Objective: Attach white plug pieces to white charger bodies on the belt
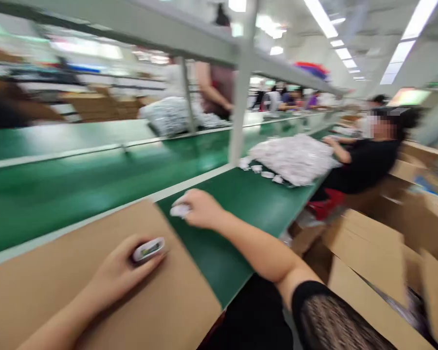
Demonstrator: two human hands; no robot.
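Observation:
Over a flat sheet of brown cardboard (95,233), my left hand (126,265) holds a small white oval plastic shell (149,250) between thumb and fingers. Its hollow side faces up, and something green and dark shows inside. My right hand (200,209) reaches out over the green table (211,253) just past the cardboard's edge. Its fingers are closed on a small white plastic piece (180,210), too blurred to tell its kind. Farther along the table lies a large heap of white pieces (295,158), with a few loose ones at its near edge.
A grey post (243,87) rises from the table's far edge beside a green conveyor belt (113,180). At right, a person in black (372,155) sits by the heap. Open cardboard boxes (372,248) crowd the floor. A bagged pile (168,115) stands beyond the belt.

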